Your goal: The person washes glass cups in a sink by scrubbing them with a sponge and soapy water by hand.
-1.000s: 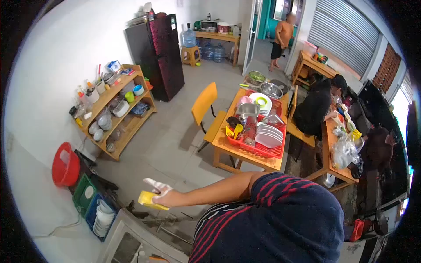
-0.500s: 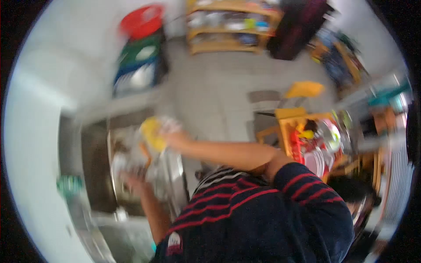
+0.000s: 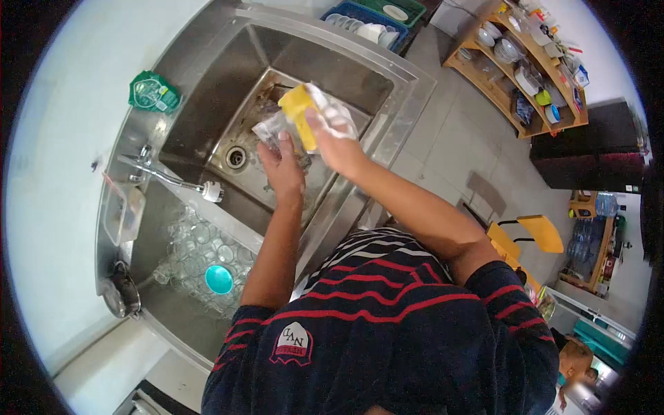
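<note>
My right hand (image 3: pixel 335 138), covered in white suds, grips a yellow sponge (image 3: pixel 297 111) above the right basin of a steel sink (image 3: pixel 187 128). Just beside it, my left hand (image 3: pixel 282 169) holds a clear, glass-like item (image 3: pixel 271 128) near the sponge; its shape is partly hidden and blurred. The basin under my hands has a round drain (image 3: pixel 236 158) and looks wet and stained. In the other basin lie several clear glasses (image 3: pixel 200 235) and a turquoise cup (image 3: pixel 218 279).
A faucet (image 3: pixel 169 178) reaches over the divider. A green packet (image 3: pixel 153 93) and a metal pan (image 3: pixel 121 294) are at the sink's left edge. Beyond the sink are a blue crate (image 3: pixel 353 12) of dishes, a wooden shelf (image 3: pixel 501 97), a dark fridge (image 3: pixel 588 149), and a person (image 3: pixel 575 360) lower right.
The view has turned from the room down to the sink. My right hand has brought the sponge over the basin, and my left hand, out of view at first, is now beside it.
</note>
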The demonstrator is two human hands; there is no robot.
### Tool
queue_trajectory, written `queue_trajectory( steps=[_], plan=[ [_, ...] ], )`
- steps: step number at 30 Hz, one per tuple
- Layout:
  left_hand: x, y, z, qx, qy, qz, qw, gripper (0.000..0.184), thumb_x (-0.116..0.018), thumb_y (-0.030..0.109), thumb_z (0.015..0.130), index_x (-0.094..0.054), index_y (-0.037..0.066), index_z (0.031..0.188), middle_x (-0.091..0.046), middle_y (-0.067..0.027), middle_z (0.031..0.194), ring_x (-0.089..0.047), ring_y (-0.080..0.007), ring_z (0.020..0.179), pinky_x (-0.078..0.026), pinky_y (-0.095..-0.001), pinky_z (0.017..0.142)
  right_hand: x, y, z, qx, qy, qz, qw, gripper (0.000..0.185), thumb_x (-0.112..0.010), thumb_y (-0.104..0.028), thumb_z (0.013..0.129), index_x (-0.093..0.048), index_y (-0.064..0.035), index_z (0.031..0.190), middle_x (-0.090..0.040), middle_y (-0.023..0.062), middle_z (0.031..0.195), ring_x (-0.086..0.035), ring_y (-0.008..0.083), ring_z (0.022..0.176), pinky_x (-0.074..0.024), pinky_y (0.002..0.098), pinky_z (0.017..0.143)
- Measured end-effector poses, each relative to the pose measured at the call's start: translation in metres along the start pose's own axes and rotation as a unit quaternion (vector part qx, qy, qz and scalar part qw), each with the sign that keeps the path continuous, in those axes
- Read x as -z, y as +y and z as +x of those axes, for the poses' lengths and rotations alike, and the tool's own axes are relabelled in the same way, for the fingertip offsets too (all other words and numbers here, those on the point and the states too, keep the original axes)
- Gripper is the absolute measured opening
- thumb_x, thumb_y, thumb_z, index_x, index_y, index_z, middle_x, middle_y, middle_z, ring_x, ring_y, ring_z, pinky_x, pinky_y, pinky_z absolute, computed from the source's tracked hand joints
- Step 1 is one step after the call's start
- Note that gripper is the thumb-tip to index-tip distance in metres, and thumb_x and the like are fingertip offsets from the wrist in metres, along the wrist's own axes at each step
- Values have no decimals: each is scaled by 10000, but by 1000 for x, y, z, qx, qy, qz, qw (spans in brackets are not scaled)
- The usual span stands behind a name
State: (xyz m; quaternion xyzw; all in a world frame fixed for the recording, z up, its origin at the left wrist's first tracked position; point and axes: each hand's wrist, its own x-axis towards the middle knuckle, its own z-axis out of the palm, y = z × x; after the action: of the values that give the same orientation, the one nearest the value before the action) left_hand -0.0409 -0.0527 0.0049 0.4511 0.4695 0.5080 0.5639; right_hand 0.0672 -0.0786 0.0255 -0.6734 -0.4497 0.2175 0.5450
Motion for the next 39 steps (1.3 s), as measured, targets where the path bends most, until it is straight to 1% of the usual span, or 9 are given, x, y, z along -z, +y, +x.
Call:
queue_trajectory(
  steps=[2,4,13,16,20,25,35,37,39],
  plan=[
    [12,5,3,7,-3,-2,1000,468,-553,277,933,-404,-63,1218,-529,-158,1178,-497,-198,1033,-380,-308,923,0,-14,-3,56,-13,-50,997,515,-527,-275,914,-412,-79,1375,-529,190,1233,-464,202,1172,-364,302,976],
    [22,7,3,18,-8,-3,1000,469,-557,266,931,-401,-68,1221,-522,-159,1190,-492,-198,1045,-383,-308,923,1,-14,-6,-110,-116,345,925,583,-604,-262,856,-415,-79,1376,-533,177,1257,-498,214,1143,-381,290,965],
    [11,-5,-17,-12,-44,-97,994,527,-573,245,925,-358,-95,1267,-506,-149,1216,-496,-202,1078,-390,-321,937,1,8,9,17,-86,-5,996,562,-758,-326,720,-563,-39,1162,-618,131,1079,-610,251,974,-472,332,857],
    [14,-7,-22,14,-73,-64,995,637,-558,262,932,-255,-98,1362,-472,-177,1280,-490,-208,1109,-389,-317,949,-18,25,-7,-178,-76,101,976,518,-739,-313,743,-566,-42,1151,-623,129,1048,-613,254,966,-477,344,839],
    [12,-16,-9,149,37,-110,982,702,-515,345,944,-185,-61,1412,-482,-195,1271,-521,-225,1090,-431,-325,903,-39,22,-36,162,115,-16,980,389,-676,-161,772,-573,-63,1134,-561,178,1085,-551,345,949,-437,409,839],
    [31,-19,3,154,-44,-259,953,612,-469,425,946,-304,-17,1335,-541,-147,1151,-563,-244,1050,-502,-364,804,-12,-3,-58,316,-73,-151,934,374,-680,-152,743,-595,-36,1088,-547,169,1100,-519,350,1006,-405,434,881],
    [42,-2,-3,225,-199,-250,920,470,-341,456,957,-487,92,1215,-621,-96,996,-634,-220,724,-510,-314,488,-24,39,-32,-322,-9,194,926,388,-577,-327,896,-603,9,1089,-632,83,1011,-578,122,952,-446,239,796],
    [43,-1,2,214,-198,-222,930,468,-340,451,960,-472,91,1228,-621,-103,981,-635,-228,712,-515,-322,500,-22,14,-34,-306,-52,226,923,365,-576,-333,896,-618,-4,1046,-625,104,1023,-568,130,983,-450,228,799],
    [42,3,6,231,-153,-260,925,458,-351,439,960,-466,88,1232,-620,-105,972,-633,-232,689,-518,-328,509,-34,3,-39,-8,48,206,977,337,-572,-327,897,-637,-8,987,-636,103,983,-589,133,945,-456,234,788]
  ],
)
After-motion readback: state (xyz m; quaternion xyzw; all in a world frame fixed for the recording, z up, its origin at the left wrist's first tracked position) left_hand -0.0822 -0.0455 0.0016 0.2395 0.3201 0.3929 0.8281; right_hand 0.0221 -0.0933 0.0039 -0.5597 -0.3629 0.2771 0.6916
